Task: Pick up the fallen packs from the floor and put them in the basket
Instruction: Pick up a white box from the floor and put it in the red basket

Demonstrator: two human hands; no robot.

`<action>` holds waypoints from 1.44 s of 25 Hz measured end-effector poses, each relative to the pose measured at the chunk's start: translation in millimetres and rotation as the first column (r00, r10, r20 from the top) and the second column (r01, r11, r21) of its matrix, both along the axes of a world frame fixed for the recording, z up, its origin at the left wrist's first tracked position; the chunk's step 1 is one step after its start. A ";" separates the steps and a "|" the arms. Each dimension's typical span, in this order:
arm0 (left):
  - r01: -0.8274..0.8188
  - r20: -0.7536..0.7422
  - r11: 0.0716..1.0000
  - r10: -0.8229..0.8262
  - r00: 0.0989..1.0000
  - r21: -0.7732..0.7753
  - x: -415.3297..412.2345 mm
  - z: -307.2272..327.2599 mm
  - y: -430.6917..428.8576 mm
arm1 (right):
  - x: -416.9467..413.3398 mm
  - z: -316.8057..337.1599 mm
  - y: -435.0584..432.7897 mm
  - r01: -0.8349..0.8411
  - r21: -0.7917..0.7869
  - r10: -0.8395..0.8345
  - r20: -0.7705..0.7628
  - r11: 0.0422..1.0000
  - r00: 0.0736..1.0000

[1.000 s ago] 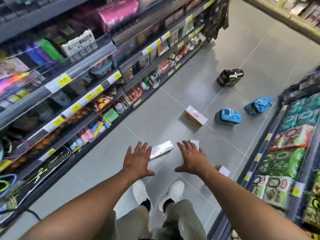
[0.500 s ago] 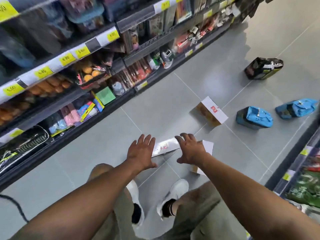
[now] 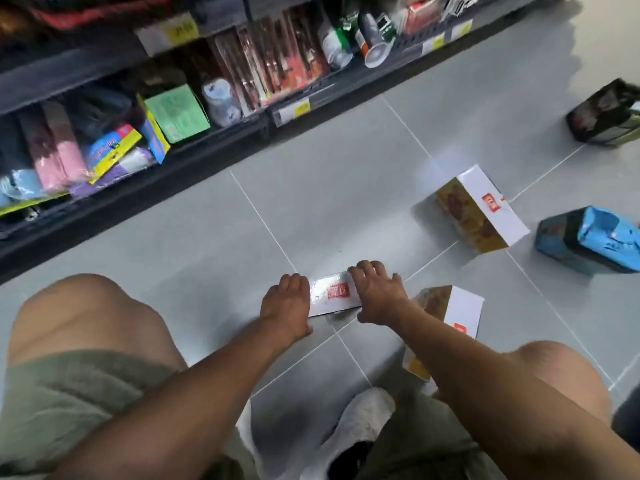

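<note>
the person crouched in the aisle, both hands on a flat white pack [image 3: 332, 294] lying on the grey floor [image 3: 207, 244]. the left hand [image 3: 286, 308] gripped its left end and the right hand [image 3: 377, 295] curled over its right end. more packs lay apart: a box [image 3: 450, 317] just right, another box [image 3: 485, 213] beyond, a blue pack [image 3: 588, 242], a dark pack [image 3: 604, 116]. the shelf [image 3: 173, 109] ran along the left.

1. A shop aisle floor [image 3: 214, 237] of pale grey-green tiles, with thin white grout lines crossing diagonally.
2. A dark shelving unit [image 3: 138, 188] runs along the far left, stocked with colourful goods.
3. Yellow price labels [image 3: 180, 31] sit on the shelf edges.
4. Soft, even light reflects off the tiles.
</note>
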State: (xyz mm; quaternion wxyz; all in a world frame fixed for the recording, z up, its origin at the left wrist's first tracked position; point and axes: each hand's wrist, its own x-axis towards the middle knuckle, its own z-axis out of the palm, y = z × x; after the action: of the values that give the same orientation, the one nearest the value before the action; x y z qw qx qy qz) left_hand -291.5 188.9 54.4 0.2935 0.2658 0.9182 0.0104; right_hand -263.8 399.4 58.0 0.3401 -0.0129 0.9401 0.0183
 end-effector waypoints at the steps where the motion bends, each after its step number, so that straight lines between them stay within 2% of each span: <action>1: 0.011 -0.026 1.000 -0.011 1.000 -0.004 0.3 -18.3 3.0 | -1.7 -17.9 0.9 -0.015 0.007 0.015 -0.008 1.000 1.000; 5: 0.002 -0.106 1.000 -0.003 0.994 -0.010 -3.3 -57.1 10.4 | -3.0 -59.9 -0.4 0.006 -0.013 -0.007 -0.063 1.000 0.998; 10: 0.019 -0.100 1.000 -0.021 0.995 -0.019 -15.5 -32.9 7.9 | -4.7 -41.4 -2.1 0.025 -0.071 -0.033 -0.106 0.997 0.994; 13: 0.034 -0.079 0.999 -0.036 0.996 -0.020 -18.3 21.6 1.7 | -5.3 12.0 -5.1 0.036 -0.089 -0.043 -0.081 0.995 0.996; 19: 0.059 -0.056 0.998 -0.059 0.997 -0.004 -27.3 172.5 -6.3 | -11.2 159.8 -9.6 0.051 -0.098 -0.056 -0.050 0.994 0.997; 25: 0.081 -0.049 0.997 -0.080 0.996 0.018 -49.0 375.4 -26.6 | -24.1 358.6 -26.5 0.074 -0.136 -0.083 -0.065 0.988 0.994; 28: 0.129 -0.056 0.992 -0.128 0.990 0.004 -59.2 451.6 -40.4 | -26.9 438.1 -39.8 0.109 -0.152 -0.121 -0.073 0.982 0.990; 32: 0.148 -0.076 0.989 -0.148 0.986 -0.005 -71.6 514.3 -54.1 | -38.7 509.2 -49.3 0.105 -0.152 -0.118 -0.083 0.983 0.990; 36: 0.144 -0.087 0.989 -0.141 0.986 0.026 -79.9 541.3 -53.5 | -50.5 535.6 -47.6 0.076 -0.129 -0.091 -0.118 0.989 0.989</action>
State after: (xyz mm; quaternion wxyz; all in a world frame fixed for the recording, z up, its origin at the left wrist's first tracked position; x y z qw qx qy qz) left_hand -371.4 135.3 595.7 0.2501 0.3357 0.9082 -0.0071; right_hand -314.3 351.8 593.6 0.2801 0.0066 0.9584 -0.0535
